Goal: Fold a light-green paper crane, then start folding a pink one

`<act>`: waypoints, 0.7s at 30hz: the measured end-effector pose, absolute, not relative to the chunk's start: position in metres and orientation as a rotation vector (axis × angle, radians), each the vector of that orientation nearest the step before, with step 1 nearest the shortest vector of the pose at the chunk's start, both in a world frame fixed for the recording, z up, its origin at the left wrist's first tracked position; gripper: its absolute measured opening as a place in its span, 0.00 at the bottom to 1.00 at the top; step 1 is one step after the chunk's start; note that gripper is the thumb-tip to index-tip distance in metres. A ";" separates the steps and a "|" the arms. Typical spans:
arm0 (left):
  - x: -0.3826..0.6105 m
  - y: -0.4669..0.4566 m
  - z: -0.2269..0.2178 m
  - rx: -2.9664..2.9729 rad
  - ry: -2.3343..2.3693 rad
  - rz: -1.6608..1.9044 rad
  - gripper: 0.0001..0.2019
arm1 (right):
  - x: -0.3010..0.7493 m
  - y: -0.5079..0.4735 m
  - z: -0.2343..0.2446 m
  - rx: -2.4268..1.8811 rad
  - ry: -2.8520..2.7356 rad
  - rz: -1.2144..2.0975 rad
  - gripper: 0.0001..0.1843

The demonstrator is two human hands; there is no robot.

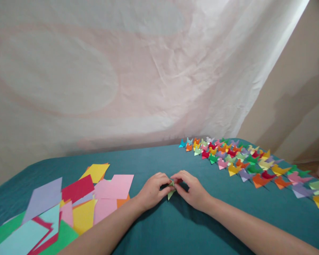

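Note:
Between my two hands, near the middle of the table, is a small light green folded paper. Its pointed tip hangs down below the fingers, and its upper part is mostly hidden by them. My left hand pinches it from the left with thumb and fingers. From the right, my right hand pinches the same paper, fingertips close to those of the left. Both wrists rest low over the teal tabletop.
On the left lie overlapping paper sheets, among them a red sheet, a pink sheet and a lilac sheet. Rows of folded paper birds stand at the right. A pale cloth hangs behind the table.

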State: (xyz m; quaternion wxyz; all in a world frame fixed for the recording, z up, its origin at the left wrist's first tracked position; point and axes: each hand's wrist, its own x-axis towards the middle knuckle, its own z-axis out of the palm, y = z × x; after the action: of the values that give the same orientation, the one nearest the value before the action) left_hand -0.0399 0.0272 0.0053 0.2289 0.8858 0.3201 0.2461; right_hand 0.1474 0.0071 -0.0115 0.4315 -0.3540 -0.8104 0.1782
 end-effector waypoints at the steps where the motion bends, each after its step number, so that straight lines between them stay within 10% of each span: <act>1: -0.040 0.028 0.005 2.418 0.868 0.680 0.07 | 0.147 0.007 -0.012 -0.883 -2.022 0.450 0.11; 21: -0.038 0.026 0.012 1.992 0.852 0.709 0.09 | 0.149 0.002 -0.006 -0.866 -1.935 0.616 0.06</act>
State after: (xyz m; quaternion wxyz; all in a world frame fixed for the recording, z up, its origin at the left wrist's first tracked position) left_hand -0.0378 0.0258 0.0118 0.4178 0.7938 0.3397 0.2827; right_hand 0.1486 0.0024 -0.0058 0.4502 -0.3501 -0.7828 0.2491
